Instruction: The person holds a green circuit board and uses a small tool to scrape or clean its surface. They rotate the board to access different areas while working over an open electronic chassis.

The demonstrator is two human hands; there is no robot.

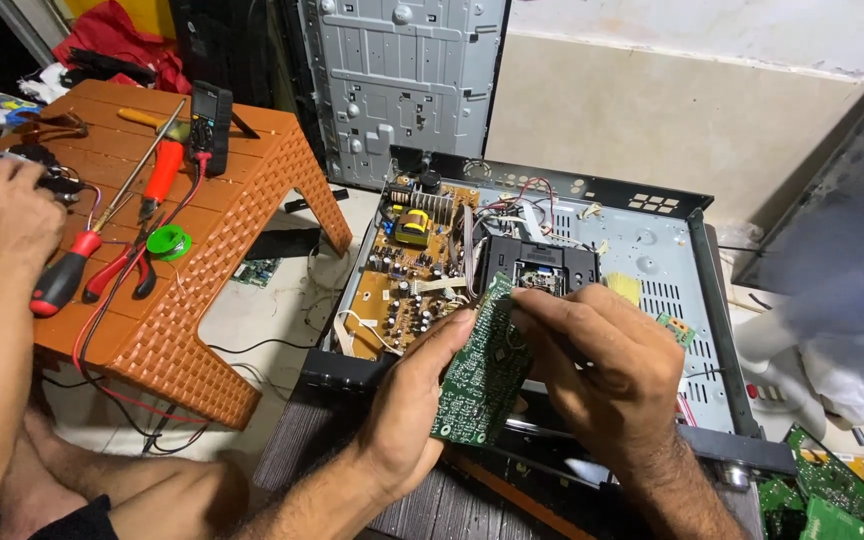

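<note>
- The low orange plastic desk [222, 290] with a woven-pattern skirt stands on the pale floor [252, 320], left of the opened metal player chassis [672, 290].
- On the desk, taking the green solder reel [168, 242] as landmark:
- a black multimeter [211, 113] lies beyond it, near the far edge;
- a red-handled tool [163, 172] lies just beyond it;
- red-handled pliers [117, 272] lie just left of it;
- a red-and-black screwdriver [64, 278] lies farther left.
- On the floor, right of the reel, under the desk's edge, lies a small green board [255, 271].
</note>
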